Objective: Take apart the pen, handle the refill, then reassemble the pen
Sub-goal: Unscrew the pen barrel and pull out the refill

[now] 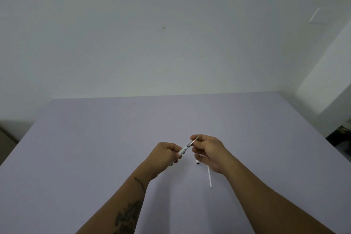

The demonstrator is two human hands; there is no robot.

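Note:
My left hand grips a white pen barrel that points up and to the right. A thin dark metal tip piece sticks out of the barrel's upper end, and the fingertips of my right hand pinch it. A thin white refill tube lies on the table below my right hand, its upper end hidden by the palm. A small white part with a dark end rests on the table between my hands.
The work surface is a pale lilac table against a white wall. Its right edge runs diagonally at the far right, with dark clutter on the floor beyond it.

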